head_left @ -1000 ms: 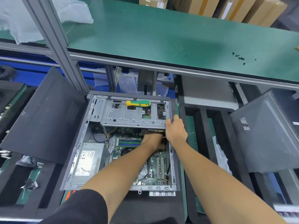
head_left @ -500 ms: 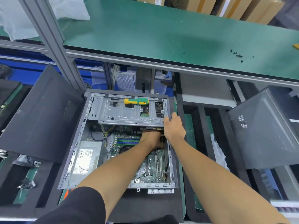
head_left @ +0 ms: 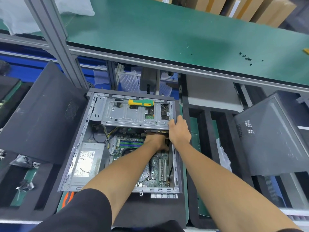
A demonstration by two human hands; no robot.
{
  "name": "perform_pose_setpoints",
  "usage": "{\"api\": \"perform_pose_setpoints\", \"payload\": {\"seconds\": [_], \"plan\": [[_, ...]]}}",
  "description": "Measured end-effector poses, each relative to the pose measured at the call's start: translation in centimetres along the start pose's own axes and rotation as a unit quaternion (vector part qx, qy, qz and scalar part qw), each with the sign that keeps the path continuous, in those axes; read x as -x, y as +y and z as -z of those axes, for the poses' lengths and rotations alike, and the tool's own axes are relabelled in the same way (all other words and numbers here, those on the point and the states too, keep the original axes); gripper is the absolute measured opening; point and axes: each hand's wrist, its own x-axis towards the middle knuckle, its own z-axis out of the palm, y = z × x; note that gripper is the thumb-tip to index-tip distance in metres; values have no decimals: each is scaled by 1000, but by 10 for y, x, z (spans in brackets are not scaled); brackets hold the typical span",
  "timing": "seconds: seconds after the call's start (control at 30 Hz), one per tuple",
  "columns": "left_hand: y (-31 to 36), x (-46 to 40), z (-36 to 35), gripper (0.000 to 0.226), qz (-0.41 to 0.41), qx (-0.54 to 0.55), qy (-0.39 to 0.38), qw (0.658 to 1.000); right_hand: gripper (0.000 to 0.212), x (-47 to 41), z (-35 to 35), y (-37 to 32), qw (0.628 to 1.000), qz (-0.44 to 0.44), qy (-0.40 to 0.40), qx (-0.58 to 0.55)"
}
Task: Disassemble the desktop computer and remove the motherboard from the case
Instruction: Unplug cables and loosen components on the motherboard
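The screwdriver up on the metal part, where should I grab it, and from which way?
Grab the screwdriver by its fat green-and-yellow handle, coming straight down from above. It lies flat and sideways on the drive cage, with nothing over it, so fingers can probably close across the handle front to back. Both hands are busy lower down.

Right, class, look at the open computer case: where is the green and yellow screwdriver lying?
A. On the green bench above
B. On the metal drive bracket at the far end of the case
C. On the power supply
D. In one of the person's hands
B: the screwdriver lies flat on the metal drive bracket at the far end of the case, with neither hand touching it.
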Motion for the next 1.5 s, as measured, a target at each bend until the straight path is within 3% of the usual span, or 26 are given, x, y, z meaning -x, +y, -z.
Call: {"api": "perform_pose_setpoints", "payload": {"seconds": [0.1, 0.3, 0.4, 0.57, 0.77, 0.93, 1.13, 1.5], "plan": [[-2, 4, -4, 27, -25, -6, 45, 999, 25, -1, -1, 0, 1000, 0, 2, 2], [-6, 1, 4, 34, 36, 56, -28, 997, 25, 0, -1, 0, 1000, 0, 5, 7], [-12, -2, 0, 39, 14, 123, -13, 992, 25, -1, -1, 1, 1000, 3, 5, 5], [-11, 7, -5, 37, 2, 20, 50, 999, 24, -1, -2, 0, 1000, 1, 5, 2], [-11, 6, -1, 27, -13, 38, 23, 999, 24, 0, -1, 1, 1000, 1, 6, 2], [-11, 8, -10, 27, -28, 14, 72, 997, 25, -1, -2, 1, 1000, 1, 4, 0], [-13, -1, -3, 26, -30, 23, 30, 999, 26, -1, -2, 2, 1000, 5, 6, -1], [-14, 2, -6, 27, -43, 15, 46, 998, 25, -2, -3, 2, 1000, 6, 7, 6]]}}
